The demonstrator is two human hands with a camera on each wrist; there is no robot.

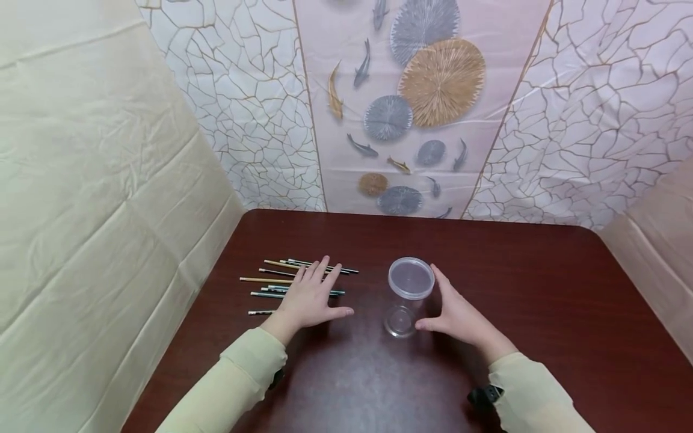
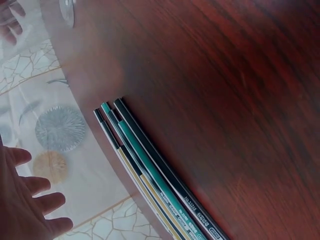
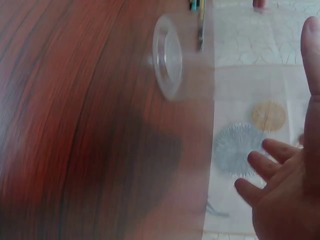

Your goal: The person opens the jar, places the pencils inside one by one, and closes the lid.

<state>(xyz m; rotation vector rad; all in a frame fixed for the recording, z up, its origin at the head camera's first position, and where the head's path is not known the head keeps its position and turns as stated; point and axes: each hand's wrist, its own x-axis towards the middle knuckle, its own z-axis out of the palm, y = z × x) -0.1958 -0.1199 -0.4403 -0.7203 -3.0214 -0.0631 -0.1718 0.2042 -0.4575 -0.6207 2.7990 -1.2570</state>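
Left hand: A person's left hand is spread wide over the pencils, fingers toward the far edge and thumb out to the right; it grips nothing.
Pencils: Yellow, green and black, they lie in a loose row on the left of the table, running left to right, beneath the hand and to its left, some tips showing past the fingers on the right. The left wrist view shows pale lettering on the barrels, mostly too small to read.
Right hand: The right hand stands at the right side of the jar, thumb and fingers set well apart in a wide curve. The thumb is at the near side and the fingers at the far side; whether they touch the plastic, one cannot tell.
Jar: Clear and upright, it stands between the two hands, to the right of the pencils.
Table: A dark reddish-brown top with rounded far corners and a streaked grain carries a pale sheen at the near middle.
Sleeves: Pale cream cuffs cover both forearms, with a black strap at the right wrist.
Room: A far hanging bears fish and round grey and gold leaves between cracked-pattern panels; creased cream cloth covers the left side, and similar cloth the right.
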